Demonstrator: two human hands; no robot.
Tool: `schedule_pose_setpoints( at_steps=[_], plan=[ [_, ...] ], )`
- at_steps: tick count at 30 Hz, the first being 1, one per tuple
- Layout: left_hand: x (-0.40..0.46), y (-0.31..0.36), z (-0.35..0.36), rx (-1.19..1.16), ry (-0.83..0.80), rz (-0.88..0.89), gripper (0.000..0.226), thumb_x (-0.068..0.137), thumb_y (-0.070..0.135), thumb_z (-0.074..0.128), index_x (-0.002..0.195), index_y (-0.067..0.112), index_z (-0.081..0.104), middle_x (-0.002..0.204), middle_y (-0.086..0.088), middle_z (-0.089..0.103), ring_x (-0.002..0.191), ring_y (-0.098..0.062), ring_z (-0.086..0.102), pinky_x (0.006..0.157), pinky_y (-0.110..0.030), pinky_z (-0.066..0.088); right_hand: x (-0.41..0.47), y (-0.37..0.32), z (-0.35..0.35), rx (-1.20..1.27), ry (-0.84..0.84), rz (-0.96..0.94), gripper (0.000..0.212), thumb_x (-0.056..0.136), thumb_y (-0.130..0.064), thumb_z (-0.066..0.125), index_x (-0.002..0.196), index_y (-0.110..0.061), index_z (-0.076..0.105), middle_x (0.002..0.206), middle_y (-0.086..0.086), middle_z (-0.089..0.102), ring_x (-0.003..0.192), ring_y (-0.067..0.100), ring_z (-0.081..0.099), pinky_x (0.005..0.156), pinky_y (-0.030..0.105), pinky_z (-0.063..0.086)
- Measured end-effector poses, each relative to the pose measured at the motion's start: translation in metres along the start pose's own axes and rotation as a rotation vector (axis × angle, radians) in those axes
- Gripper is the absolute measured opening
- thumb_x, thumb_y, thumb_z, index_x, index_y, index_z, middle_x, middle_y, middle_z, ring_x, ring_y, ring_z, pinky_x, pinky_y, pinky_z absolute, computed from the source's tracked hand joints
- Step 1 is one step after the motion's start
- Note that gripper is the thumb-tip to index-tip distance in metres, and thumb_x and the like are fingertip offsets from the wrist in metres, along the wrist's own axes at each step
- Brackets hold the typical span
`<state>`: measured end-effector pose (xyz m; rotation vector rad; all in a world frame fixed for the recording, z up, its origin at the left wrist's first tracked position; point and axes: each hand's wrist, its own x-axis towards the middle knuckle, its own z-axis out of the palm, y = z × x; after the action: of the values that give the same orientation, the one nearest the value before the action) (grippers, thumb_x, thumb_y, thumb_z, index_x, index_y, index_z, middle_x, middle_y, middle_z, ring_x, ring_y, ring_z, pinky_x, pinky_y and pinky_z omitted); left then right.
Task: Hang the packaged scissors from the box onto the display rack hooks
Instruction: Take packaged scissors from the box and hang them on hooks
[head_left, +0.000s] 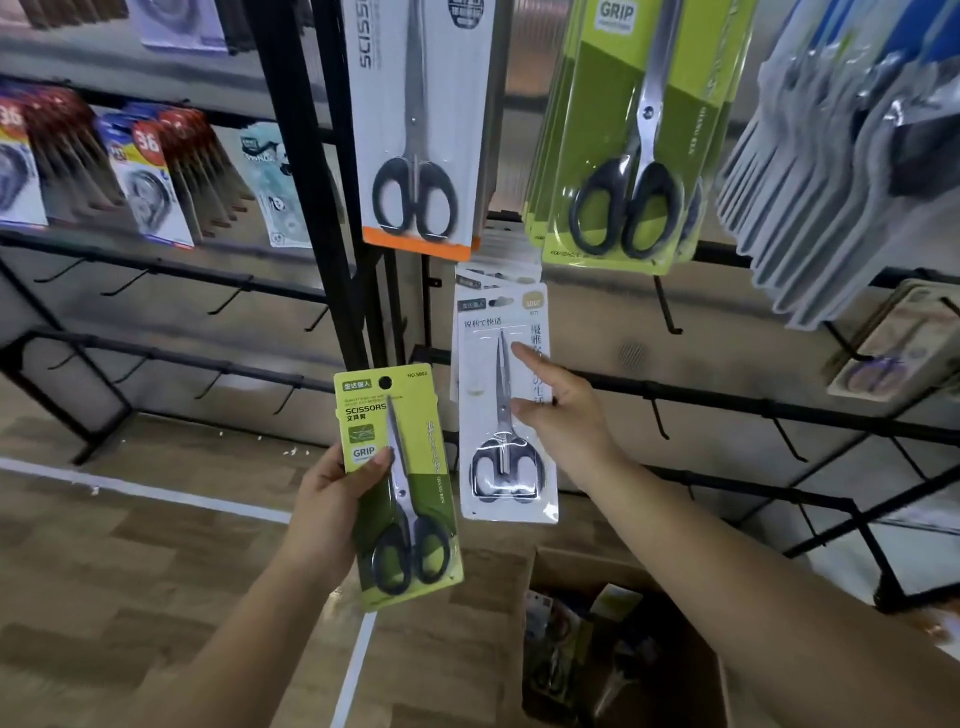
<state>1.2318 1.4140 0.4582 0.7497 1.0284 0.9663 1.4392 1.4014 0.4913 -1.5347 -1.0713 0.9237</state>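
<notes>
Left hand (332, 499) is gripping a green scissors pack (400, 483) w/ the thumb across the front near the "GRIP" label and fingers curled behind it. Pack is upright, tilted a bit, hang hole at the top, held in the air in front of the black display rack (332, 208), not on any hook.

Right hand (563, 410) is reaching fwd w/ fingers straight, index fingertip touching the front of a white scissors pack (506, 415) that hangs on the rack just right of the green one. Not gripping it afaict, just touching.

Higher up there's a white/orange scissors pack (421, 130) and a stack of green GRIP packs (623, 145) hanging side by side. Several bare hooks (660, 415) on the lower bars to the right.

Cardboard box (613, 649) sits on the wood floor (104, 597) under the right arm, open, w/ more packs inside but too blurry to tell which.
</notes>
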Motion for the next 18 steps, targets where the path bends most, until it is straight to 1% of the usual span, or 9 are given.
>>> schedule_pose_setpoints(
  at_steps=[2,4,6,7,9,11,12,15,18],
  plan=[
    [0.001,0.001,0.001,-0.004,-0.015,-0.013,0.014,0.090,0.002,0.054,0.096,0.009,0.064,0.080,-0.006,0.074,0.066,-0.020,0.070,0.055,-0.030,0.058,0.003,-0.001,0.004,-0.009,0.023,0.021,0.056,0.087,0.013,0.052,0.135,-0.016,0.050,0.143,-0.007,0.043,0.123,-0.007,0.034,0.085,-0.006,0.032],
    [0.003,0.002,0.001,-0.006,-0.033,-0.023,0.014,0.089,0.002,0.055,0.097,0.009,0.064,0.081,-0.006,0.074,0.066,-0.020,0.070,0.055,-0.030,0.058,0.004,-0.002,0.007,-0.014,0.041,0.057,0.060,0.086,0.015,0.049,0.135,-0.020,0.050,0.145,-0.009,0.041,0.118,-0.003,0.050,0.085,0.008,0.044],
    [0.005,0.003,0.001,-0.009,-0.047,-0.028,0.014,0.088,0.002,0.056,0.097,0.009,0.064,0.083,-0.007,0.074,0.069,-0.021,0.070,0.057,-0.031,0.058,0.007,-0.005,0.011,-0.026,0.034,0.106,0.068,0.085,0.015,0.044,0.137,-0.028,0.047,0.148,-0.013,0.037,0.078,0.006,0.066,0.066,0.021,0.051],
    [0.006,0.003,0.000,-0.011,-0.052,-0.031,0.014,0.088,0.002,0.056,0.097,0.009,0.064,0.083,-0.007,0.074,0.069,-0.021,0.071,0.058,-0.032,0.059,0.009,-0.008,0.013,-0.038,0.028,0.126,0.070,0.085,0.015,0.043,0.138,-0.030,0.045,0.149,-0.014,0.035,0.071,0.013,0.064,0.063,0.025,0.052],
    [0.006,0.003,-0.001,-0.018,-0.057,-0.031,0.014,0.088,0.002,0.056,0.095,0.009,0.064,0.082,-0.007,0.074,0.068,-0.021,0.070,0.058,-0.031,0.059,0.015,-0.012,0.017,-0.055,0.027,0.150,0.072,0.085,0.016,0.041,0.141,-0.029,0.041,0.150,-0.013,0.032,0.079,0.019,0.061,0.065,0.023,0.051],
    [0.006,0.002,-0.001,-0.027,-0.060,-0.036,0.013,0.088,0.002,0.056,0.095,0.009,0.064,0.081,-0.007,0.074,0.067,-0.021,0.070,0.057,-0.031,0.058,0.021,-0.013,0.022,-0.064,0.030,0.146,0.073,0.084,0.017,0.038,0.141,-0.030,0.041,0.150,-0.012,0.032,0.067,0.005,0.054,0.044,0.012,0.042],
    [0.005,0.001,-0.002,-0.033,-0.060,-0.039,0.013,0.088,0.002,0.056,0.095,0.009,0.064,0.080,-0.007,0.074,0.066,-0.021,0.070,0.056,-0.031,0.058,0.022,-0.012,0.024,-0.071,0.032,0.143,0.074,0.084,0.018,0.037,0.140,-0.030,0.041,0.150,-0.012,0.032,0.066,-0.001,0.048,0.041,0.010,0.037],
    [0.002,0.000,-0.004,-0.052,-0.057,-0.040,0.014,0.088,0.001,0.055,0.095,0.010,0.064,0.080,-0.006,0.074,0.066,-0.020,0.070,0.054,-0.030,0.057,0.023,-0.010,0.027,-0.109,0.040,0.128,0.077,0.082,0.018,0.034,0.141,-0.031,0.040,0.151,-0.012,0.031,0.082,-0.003,0.049,0.043,0.010,0.038],
    [-0.001,-0.001,-0.005,-0.061,-0.058,-0.044,0.015,0.088,0.001,0.054,0.095,0.010,0.064,0.080,-0.006,0.074,0.067,-0.020,0.071,0.054,-0.030,0.057,0.024,-0.004,0.022,-0.239,0.040,0.058,0.078,0.081,0.016,0.033,0.143,-0.030,0.037,0.151,-0.011,0.031,0.111,-0.004,0.046,0.062,0.008,0.045]
  ],
)
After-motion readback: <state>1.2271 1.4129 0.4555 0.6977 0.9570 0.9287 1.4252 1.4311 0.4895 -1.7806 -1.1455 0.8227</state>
